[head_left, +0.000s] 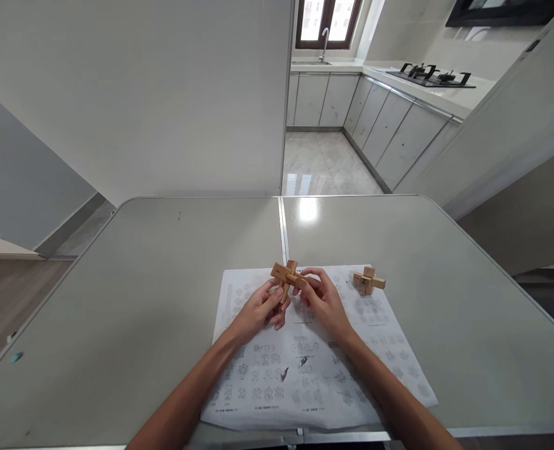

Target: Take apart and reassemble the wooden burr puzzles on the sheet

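Note:
Above the printed paper sheet (277,369), a wooden interlocking puzzle (284,274) made of crossed bars is held between both hands. My left hand (261,307) grips its lower bar with thumb and fingers closed. The fingers of my right hand (321,300) pinch the end of the bar on the right side. A dark mark shows on the puzzle's left bar. To the right, a second wooden puzzle (368,281) in the shape of a cross rests on the sheet's upper right corner, with a letter-like mark on one face.
The sheet, printed with rows of small diagrams, lies on a grey folding table (174,300) with a centre seam. A small teal object (17,357) is near the table's left edge. Beyond stand a wall (164,94) and a kitchen with cabinets (394,125) and a stove (431,76).

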`<state>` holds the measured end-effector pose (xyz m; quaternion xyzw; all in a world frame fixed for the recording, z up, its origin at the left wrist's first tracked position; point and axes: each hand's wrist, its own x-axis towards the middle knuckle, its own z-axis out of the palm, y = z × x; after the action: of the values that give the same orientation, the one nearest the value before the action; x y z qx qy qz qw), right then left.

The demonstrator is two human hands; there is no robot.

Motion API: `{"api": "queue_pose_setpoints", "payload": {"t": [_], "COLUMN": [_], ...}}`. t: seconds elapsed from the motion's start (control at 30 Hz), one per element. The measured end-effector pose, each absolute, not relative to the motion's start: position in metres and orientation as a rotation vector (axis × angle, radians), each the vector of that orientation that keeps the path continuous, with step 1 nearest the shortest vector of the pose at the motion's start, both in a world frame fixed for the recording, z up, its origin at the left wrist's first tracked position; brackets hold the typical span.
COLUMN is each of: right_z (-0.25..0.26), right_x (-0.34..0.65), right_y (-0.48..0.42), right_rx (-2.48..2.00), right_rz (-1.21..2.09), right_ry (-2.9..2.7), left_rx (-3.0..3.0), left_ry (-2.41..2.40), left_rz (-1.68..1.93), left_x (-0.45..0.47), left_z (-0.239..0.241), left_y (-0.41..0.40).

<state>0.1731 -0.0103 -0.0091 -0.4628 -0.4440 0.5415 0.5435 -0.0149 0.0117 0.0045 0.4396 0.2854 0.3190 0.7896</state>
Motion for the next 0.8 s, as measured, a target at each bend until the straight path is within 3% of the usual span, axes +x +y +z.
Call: {"api": "queue_pose_setpoints", "payload": {"t": [0.8], "right_z": [-0.0022], "right_x": [0.1704], "right_y": [-0.0110], "right_rx": [-0.950], "right_rz": [1.409], "right_ry": [-1.108], "left_rx": [0.791], "left_ry": [0.631], "left_rz": [0.730], "left_x": [-0.0224], "left_z": [0.0008], "left_y": [0.0163]}}
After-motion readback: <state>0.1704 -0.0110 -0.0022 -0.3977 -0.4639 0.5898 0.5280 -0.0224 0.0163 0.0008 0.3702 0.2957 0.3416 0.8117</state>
